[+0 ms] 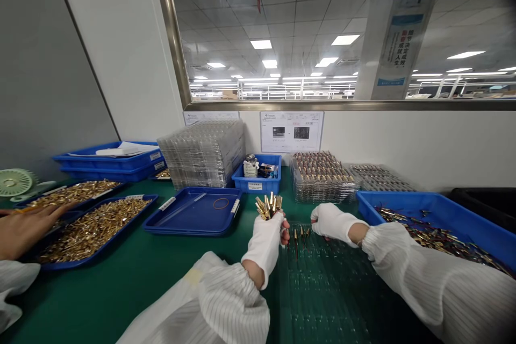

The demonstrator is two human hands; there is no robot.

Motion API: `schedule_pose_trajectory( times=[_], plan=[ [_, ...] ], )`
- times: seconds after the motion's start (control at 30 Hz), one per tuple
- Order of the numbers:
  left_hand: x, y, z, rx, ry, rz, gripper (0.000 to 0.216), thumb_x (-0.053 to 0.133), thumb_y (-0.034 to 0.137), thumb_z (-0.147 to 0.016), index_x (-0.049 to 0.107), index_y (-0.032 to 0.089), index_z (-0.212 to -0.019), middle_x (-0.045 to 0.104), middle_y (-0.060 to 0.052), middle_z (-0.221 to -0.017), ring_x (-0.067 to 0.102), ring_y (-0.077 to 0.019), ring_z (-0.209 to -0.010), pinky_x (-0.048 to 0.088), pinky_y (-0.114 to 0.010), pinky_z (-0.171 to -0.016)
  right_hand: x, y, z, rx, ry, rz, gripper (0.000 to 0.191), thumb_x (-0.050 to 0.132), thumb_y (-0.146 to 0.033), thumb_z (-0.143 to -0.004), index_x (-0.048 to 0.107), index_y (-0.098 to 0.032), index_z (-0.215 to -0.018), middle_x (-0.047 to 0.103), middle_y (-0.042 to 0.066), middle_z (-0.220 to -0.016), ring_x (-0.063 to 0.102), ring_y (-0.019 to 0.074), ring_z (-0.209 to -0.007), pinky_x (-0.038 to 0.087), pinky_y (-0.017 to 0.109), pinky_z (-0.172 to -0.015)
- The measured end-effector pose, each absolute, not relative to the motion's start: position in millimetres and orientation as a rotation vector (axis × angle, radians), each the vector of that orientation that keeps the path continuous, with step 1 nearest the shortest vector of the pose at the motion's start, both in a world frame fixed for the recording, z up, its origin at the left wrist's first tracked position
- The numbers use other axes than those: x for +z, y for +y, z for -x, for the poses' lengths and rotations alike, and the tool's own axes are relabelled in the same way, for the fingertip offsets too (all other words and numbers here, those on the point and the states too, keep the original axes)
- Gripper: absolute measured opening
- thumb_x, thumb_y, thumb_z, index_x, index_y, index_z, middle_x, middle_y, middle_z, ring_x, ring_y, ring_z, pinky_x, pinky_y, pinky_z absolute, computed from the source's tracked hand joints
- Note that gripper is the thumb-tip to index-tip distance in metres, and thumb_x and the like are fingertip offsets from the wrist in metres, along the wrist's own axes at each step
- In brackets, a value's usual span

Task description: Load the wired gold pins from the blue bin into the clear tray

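From my remote station I note: left hand in white fabric glove (266,239), curled into a grip, bare fingertips (285,232) exposed; right hand in matching white glove (334,221), back up, fingers bent, tips mostly hidden. Both wrists (255,273) bare; white striped sleeves (435,274) converge forward.

The fan (16,183), cut off at nine o'clock; the black bin (489,201), at three. The right hand (335,223), at four, mostly hides its fingertips.
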State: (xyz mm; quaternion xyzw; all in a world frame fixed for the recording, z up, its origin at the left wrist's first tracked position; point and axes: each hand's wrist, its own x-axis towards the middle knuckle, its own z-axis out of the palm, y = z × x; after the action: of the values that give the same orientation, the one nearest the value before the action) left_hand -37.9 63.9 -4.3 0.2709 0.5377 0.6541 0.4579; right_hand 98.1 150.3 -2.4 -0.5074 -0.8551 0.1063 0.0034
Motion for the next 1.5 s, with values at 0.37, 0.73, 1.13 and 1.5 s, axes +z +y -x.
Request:
schedule_pose_trajectory(
  times=[0.37, 0.73, 1.13, 1.5],
  plan=[
    [-9.3, 67.9, 41.0, 1.598, 1.290, -0.682, 0.011, 0.049, 0.024, -0.067, 0.041, 0.016, -0.068, 0.047, 0.005, -0.043, 0.042, -0.0073, -0.027, 0.030, -0.018, -0.027, -5.5, 150.9, -97.4, 0.348, -2.651, 1.615, 0.017, 0.054, -0.025, -0.053, 0.062, -0.018, -0.067, 0.061, 0.004, -0.061, 0.056, 0.0161, -0.055, 0.037, 0.022, -0.045],
    [-7.0, 62.9, 37.7, 1.575, 1.292, -0.712, 0.013, 0.051, 0.026, -0.066, 0.043, 0.016, -0.068, 0.048, 0.005, -0.044, 0.043, -0.0069, -0.029, 0.032, -0.018, -0.029, 2.2, 133.7, -98.3, 0.401, -2.731, 1.251, 0.023, 0.047, -0.017, -0.061, 0.063, -0.025, -0.075, 0.061, -0.002, -0.076, 0.055, 0.0128, -0.071, 0.037, 0.020, -0.063],
    [-0.9, 55.0, 32.8, 1.447, 1.230, -0.820, 0.013, 0.049, 0.027, -0.066, 0.042, 0.016, -0.069, 0.042, 0.007, -0.043, 0.039, -0.0064, -0.030, 0.032, -0.020, -0.032, 16.8, 129.6, -96.9, 0.895, -2.505, 1.011, 0.027, 0.036, -0.031, -0.078, 0.056, -0.018, -0.090, 0.059, 0.004, -0.083, 0.053, 0.0129, -0.072, 0.040, 0.023, -0.065],
    [-3.8, 49.1, 27.3, 1.259, 1.190, -0.840, 0.024, 0.048, 0.039, -0.068, 0.039, 0.018, -0.073, 0.035, 0.009, -0.043, 0.033, -0.0045, -0.029, 0.031, -0.019, -0.032, 37.4, 107.7, -92.1, 2.153, -1.652, 0.442, 0.057, 0.019, -0.054, -0.078, 0.047, -0.012, -0.104, 0.055, 0.010, -0.096, 0.052, 0.0153, -0.084, 0.037, 0.033, -0.082]
  ],
)
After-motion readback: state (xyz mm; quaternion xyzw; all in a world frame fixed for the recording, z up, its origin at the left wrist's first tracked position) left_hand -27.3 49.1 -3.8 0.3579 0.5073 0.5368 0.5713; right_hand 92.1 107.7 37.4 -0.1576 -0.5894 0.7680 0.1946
